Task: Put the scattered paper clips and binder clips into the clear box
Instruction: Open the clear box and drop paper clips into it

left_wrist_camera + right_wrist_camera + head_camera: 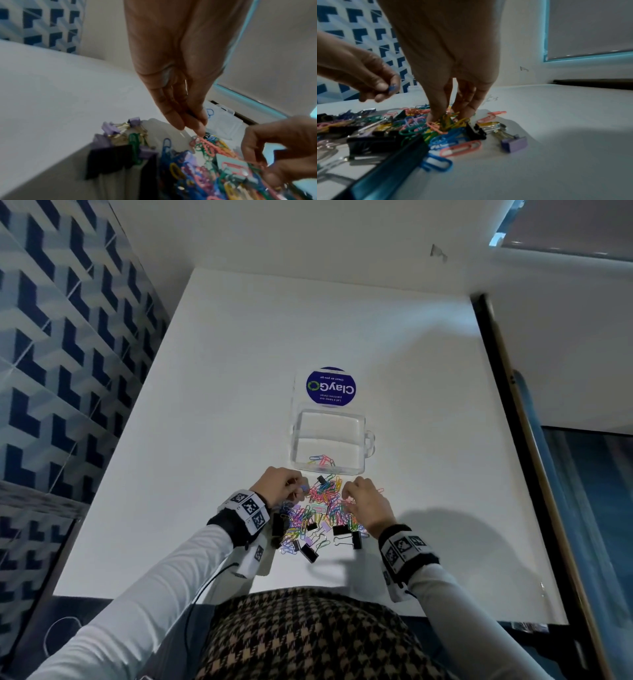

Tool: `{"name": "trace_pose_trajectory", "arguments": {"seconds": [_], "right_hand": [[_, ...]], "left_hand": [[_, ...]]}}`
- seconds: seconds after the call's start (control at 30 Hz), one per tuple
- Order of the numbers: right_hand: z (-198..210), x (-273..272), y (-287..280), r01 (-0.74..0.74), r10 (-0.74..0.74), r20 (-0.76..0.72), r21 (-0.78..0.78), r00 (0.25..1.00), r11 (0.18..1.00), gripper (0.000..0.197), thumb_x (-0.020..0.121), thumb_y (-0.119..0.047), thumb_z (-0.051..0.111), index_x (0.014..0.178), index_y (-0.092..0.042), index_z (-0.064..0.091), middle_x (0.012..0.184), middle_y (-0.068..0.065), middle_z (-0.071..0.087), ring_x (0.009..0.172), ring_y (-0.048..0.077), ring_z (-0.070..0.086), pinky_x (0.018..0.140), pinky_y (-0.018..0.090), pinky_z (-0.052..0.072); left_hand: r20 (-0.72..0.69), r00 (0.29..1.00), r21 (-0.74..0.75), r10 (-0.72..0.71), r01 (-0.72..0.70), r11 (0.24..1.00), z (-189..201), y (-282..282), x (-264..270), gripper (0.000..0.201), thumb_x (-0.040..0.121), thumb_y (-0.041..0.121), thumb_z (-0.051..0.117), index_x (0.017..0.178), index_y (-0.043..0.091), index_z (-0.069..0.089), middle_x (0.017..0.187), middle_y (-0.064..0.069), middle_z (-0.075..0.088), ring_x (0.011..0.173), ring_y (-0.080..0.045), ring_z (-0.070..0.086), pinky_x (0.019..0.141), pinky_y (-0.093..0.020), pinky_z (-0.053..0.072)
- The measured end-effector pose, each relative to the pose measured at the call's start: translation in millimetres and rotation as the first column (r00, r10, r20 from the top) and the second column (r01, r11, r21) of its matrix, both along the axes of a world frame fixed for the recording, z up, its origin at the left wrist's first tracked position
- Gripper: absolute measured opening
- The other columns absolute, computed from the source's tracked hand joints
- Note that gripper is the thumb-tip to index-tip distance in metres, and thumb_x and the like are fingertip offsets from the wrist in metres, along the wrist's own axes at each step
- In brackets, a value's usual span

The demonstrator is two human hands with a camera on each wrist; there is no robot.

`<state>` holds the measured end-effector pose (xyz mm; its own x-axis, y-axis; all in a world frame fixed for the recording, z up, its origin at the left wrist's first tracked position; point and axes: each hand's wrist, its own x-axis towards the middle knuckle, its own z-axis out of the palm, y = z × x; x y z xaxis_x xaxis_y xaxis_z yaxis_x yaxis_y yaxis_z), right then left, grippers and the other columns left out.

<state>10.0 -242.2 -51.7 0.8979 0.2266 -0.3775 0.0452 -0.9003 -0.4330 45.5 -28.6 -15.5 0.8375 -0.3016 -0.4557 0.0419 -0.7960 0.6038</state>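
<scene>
Head view: on a white table (239, 405), a heap of bright paper clips (322, 508) and black binder clips (342, 530) lies just before the clear box (329, 440), which holds a few clips; its open lid reads "ClayGo".

Left wrist view: the left hand (178, 94), fingers together, pinches something small.

Right wrist view: the right hand (450, 83) pinches yellow clips in the heap.
</scene>
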Motion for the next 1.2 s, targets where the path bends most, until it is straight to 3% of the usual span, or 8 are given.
{"name": "trace_pose_trajectory", "arguments": {"seconds": [0.23,0.4,0.53,0.67,0.77,0.87,1.03,1.2], "right_hand": [[-2,8,-9,0.192,-0.171,-0.108,0.237,0.979,0.952,0.010,0.075,-0.006,0.064,0.071,-0.013,0.061,0.071,0.002,0.065,0.072,0.025,0.062,0.071,0.040,0.053],[22,20,-21,0.467,-0.416,-0.218,0.485,0.883,0.739,0.015,0.069,-0.009,0.076,0.064,-0.019,0.066,0.062,0.006,0.066,0.054,0.016,0.060,0.061,0.034,0.054],[51,42,-17,0.502,-0.443,-0.264,0.624,0.857,0.599,0.015,0.072,-0.002,0.074,0.070,-0.013,0.063,0.071,0.013,0.063,0.060,0.019,0.058,0.063,0.030,0.052],[65,67,-4,0.469,-0.440,-0.211,0.613,0.873,0.636,0.015,0.074,0.003,0.071,0.075,-0.008,0.061,0.067,0.005,0.061,0.059,0.013,0.058,0.057,0.016,0.052],[64,82,8,0.440,-0.446,-0.126,0.531,0.886,0.724,0.012,0.075,0.000,0.071,0.077,-0.008,0.063,0.066,0.006,0.061,0.059,0.014,0.058,0.066,0.026,0.054],[58,85,17,0.403,-0.408,-0.100,0.486,0.907,0.775,0.008,0.081,-0.006,0.066,0.077,-0.013,0.063,0.079,0.011,0.066,0.067,0.019,0.064,0.074,0.036,0.057],[56,53,12,0.148,-0.193,0.126,0.302,0.973,0.942,0.012,0.088,-0.005,0.053,0.088,-0.011,0.064,0.090,0.007,0.068,0.079,0.021,0.062,0.074,0.038,0.053],[31,5,-6,-0.066,0.062,-0.064,-0.056,0.996,0.996,0.017,0.089,-0.021,0.054,0.105,-0.016,0.054,0.109,0.006,0.058,0.099,0.024,0.054,0.081,0.038,0.046]], "left_hand": [[0.050,0.984,-0.245,0.174,-0.157,0.957,22,-10,20,0.015,0.085,0.005,0.059,0.097,0.002,0.068,0.104,-0.015,0.067,0.082,-0.018,0.058,0.086,-0.030,0.050],[0.093,0.991,-0.135,0.095,-0.082,0.987,25,-21,50,0.026,0.085,-0.005,0.052,0.107,0.002,0.064,0.112,-0.018,0.066,0.103,-0.030,0.061,0.094,-0.028,0.043],[0.101,0.995,-0.075,0.019,-0.012,0.997,20,-19,53,0.033,0.087,-0.007,0.048,0.115,0.004,0.060,0.118,-0.016,0.064,0.108,-0.027,0.060,0.097,-0.026,0.041],[0.163,0.980,-0.129,0.109,-0.089,0.988,15,0,44,0.025,0.086,-0.007,0.048,0.101,0.004,0.065,0.100,-0.011,0.068,0.082,-0.014,0.063,0.081,-0.018,0.045],[0.127,0.983,-0.106,0.133,-0.120,0.987,12,14,28,0.024,0.084,-0.010,0.046,0.084,0.005,0.065,0.084,-0.004,0.065,0.062,-0.005,0.059,0.066,-0.010,0.045],[0.058,0.998,0.101,-0.010,0.004,0.995,5,12,13,0.021,0.087,0.003,0.047,0.089,0.013,0.065,0.094,-0.008,0.066,0.083,-0.022,0.061,0.080,-0.031,0.048],[0.023,0.953,0.337,-0.301,0.276,0.900,-4,-7,-6,0.016,0.083,0.014,0.058,0.098,0.014,0.057,0.107,-0.007,0.059,0.103,-0.025,0.056,0.070,-0.031,0.038],[0.079,0.928,0.409,-0.364,0.303,0.861,-13,-17,-18,0.028,0.092,0.021,0.041,0.117,0.013,0.050,0.116,-0.011,0.056,0.110,-0.029,0.052,0.075,-0.037,0.046]]}}
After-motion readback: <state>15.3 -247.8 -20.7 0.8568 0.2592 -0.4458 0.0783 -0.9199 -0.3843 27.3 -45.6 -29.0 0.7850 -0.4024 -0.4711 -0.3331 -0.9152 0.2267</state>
